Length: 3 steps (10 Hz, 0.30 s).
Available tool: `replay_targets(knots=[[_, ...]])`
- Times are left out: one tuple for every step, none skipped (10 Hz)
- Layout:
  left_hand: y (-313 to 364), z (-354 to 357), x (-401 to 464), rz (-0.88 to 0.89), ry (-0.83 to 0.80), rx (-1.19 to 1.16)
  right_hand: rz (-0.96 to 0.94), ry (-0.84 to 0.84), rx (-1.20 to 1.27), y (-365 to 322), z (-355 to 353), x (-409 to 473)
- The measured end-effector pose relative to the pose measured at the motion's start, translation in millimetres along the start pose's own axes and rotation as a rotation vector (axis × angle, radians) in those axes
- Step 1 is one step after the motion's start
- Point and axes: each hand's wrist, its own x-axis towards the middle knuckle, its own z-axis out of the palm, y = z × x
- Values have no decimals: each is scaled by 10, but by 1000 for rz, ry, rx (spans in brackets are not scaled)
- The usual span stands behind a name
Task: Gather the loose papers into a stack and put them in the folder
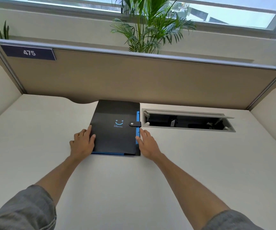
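bright, even daylight comes from the window (150,7) at the top, which is blown out to pale glare. the white tabletop (134,188) is evenly lit, with soft, faint shadows beside the arms. wide-angle distortion bends the partition (134,77) and stretches the edges. focus is sharp at the centre, slightly soft toward the corners.

Contents of the shut folder (115,130) hidden, tiny lettering under its smile unreadable, both sleeves cropped.

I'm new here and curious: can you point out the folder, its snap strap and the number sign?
folder (110,136): head view, middle of black cover.
snap strap (135,124): head view, tab by the button.
number sign (29,52): head view, on digits 475.
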Motion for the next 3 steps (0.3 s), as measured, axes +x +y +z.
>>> replay_targets(knots=[[-2,-42,-200,79,34,62,19,-18,39,81,-29,-133],[22,-76,-387,130,111,120,-14,-28,70,164,-83,-267],[104,-154,-508,185,184,145,-63,35,29,261,-210,-378]])
